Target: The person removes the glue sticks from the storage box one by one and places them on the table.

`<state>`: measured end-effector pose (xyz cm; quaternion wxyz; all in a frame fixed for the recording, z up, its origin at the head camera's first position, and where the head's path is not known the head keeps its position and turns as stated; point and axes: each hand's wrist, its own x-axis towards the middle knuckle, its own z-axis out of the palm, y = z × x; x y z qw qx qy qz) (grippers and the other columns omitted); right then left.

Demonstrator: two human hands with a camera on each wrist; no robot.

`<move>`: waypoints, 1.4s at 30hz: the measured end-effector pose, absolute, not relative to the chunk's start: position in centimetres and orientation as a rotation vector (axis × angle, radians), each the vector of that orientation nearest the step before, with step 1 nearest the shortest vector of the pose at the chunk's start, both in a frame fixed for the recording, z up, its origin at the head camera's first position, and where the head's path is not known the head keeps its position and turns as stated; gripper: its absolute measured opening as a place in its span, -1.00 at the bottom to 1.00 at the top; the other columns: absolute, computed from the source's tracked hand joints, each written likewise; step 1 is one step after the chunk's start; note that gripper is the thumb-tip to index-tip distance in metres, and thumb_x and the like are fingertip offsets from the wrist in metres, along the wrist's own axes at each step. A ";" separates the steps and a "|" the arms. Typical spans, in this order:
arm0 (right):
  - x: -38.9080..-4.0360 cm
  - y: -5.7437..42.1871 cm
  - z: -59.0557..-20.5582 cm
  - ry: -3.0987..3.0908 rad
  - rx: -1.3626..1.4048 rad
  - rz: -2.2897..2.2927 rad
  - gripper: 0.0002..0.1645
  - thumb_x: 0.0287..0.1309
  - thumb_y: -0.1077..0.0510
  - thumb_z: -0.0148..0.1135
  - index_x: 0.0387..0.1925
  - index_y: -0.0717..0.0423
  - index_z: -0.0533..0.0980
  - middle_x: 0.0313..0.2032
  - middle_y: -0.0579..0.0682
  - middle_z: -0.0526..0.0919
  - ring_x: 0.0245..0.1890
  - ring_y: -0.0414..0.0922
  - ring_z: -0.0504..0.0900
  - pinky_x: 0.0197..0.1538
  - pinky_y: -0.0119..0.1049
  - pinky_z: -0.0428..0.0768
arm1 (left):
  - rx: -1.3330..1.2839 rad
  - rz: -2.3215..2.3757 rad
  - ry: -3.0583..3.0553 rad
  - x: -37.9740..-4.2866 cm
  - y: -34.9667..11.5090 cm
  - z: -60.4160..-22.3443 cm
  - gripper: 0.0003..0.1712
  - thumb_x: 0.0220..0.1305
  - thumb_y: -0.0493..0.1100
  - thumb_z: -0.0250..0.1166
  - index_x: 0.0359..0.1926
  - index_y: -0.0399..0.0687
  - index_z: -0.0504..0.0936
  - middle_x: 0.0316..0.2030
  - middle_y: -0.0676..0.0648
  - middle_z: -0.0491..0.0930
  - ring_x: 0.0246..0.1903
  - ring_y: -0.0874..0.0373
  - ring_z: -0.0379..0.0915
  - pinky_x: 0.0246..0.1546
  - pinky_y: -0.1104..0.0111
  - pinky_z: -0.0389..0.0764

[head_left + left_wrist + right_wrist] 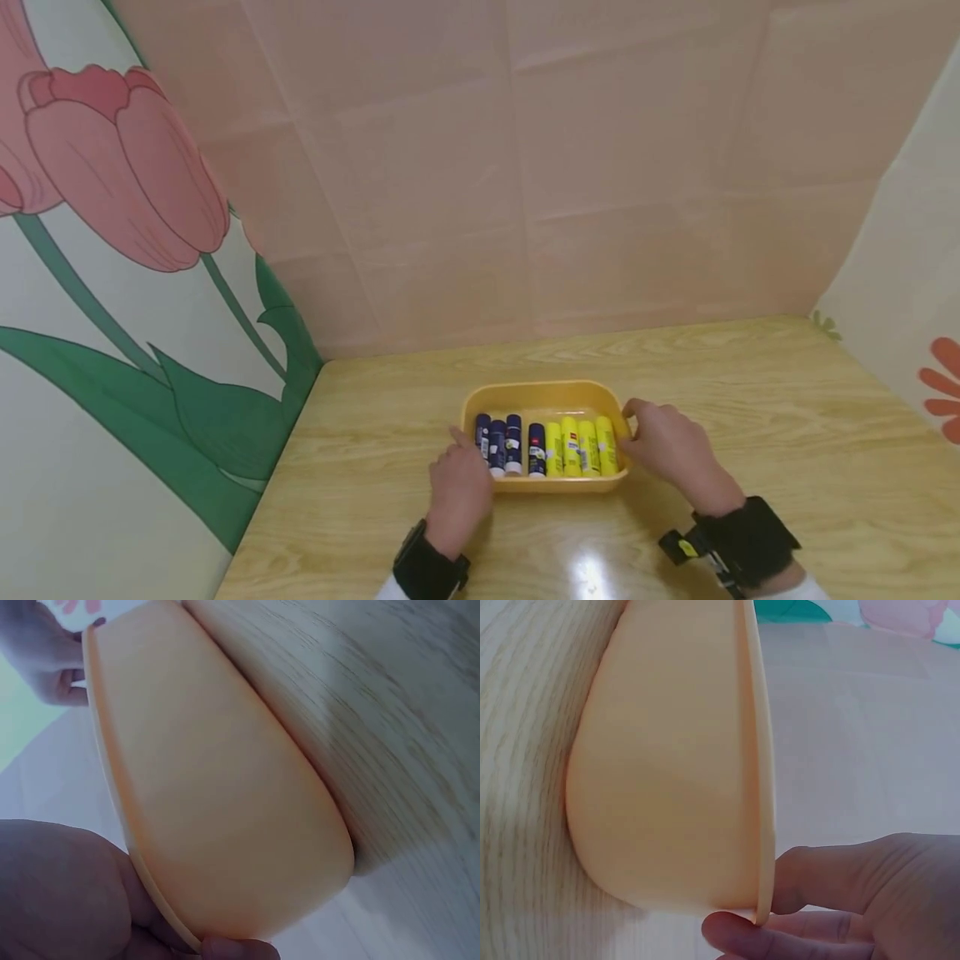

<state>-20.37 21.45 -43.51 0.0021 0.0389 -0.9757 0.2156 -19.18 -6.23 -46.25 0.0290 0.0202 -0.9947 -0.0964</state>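
Observation:
A yellow plastic tray [551, 485] sits on the wooden table in the head view. Inside it, glue sticks lie side by side: several dark blue ones [513, 446] on the left, several yellow ones [572, 447] on the right. My left hand [459, 492] grips the tray's left end, with a fingertip [236, 949] on the outer wall below the rim in the left wrist view. At the opposite end my right hand [675, 446] pinches the rim; the right wrist view has the thumb [799, 877] on the inner side and a finger [739, 931] outside.
The light wooden table [375, 433] reaches back to a pinkish-brown sheet [525, 208]. A panel with pink tulips [127, 167] stands along the left, and a white panel with an orange flower [943, 392] along the right.

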 end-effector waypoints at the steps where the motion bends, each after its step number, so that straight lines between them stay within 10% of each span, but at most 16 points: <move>1: -20.3 21.5 -43.4 -3.062 0.122 0.673 -0.46 -0.01 0.13 0.36 0.00 0.35 0.53 -0.48 -0.01 0.61 -0.54 -0.10 0.49 -0.53 -0.22 0.45 | 0.059 -0.307 -3.078 -19.2 -6.3 -46.1 -0.28 0.34 -0.22 0.20 0.38 -0.55 0.21 -0.19 -0.38 0.62 -0.19 -0.18 0.59 -0.02 -0.04 0.58; 9: -20.1 21.2 -42.9 -3.089 0.105 0.664 -0.47 -0.04 0.13 0.38 -0.02 0.32 0.51 -0.46 -0.01 0.60 -0.53 -0.10 0.50 -0.51 -0.20 0.45 | 0.008 -0.441 -3.004 -20.5 -8.2 -45.6 -0.42 0.36 -0.23 0.17 0.29 -0.53 0.34 -0.30 -0.34 0.64 -0.35 -0.14 0.63 -0.33 0.04 0.65; 42: -19.5 18.6 -41.7 -3.061 0.020 0.603 -0.54 0.13 0.07 0.33 -0.05 0.34 0.59 -0.46 0.01 0.56 -0.55 -0.10 0.45 -0.56 -0.28 0.40 | -0.027 -0.530 -3.099 -21.5 -8.4 -46.6 -0.07 0.14 -0.24 0.40 0.44 -0.47 0.17 -0.36 -0.28 0.63 -0.40 -0.06 0.59 -0.31 0.10 0.65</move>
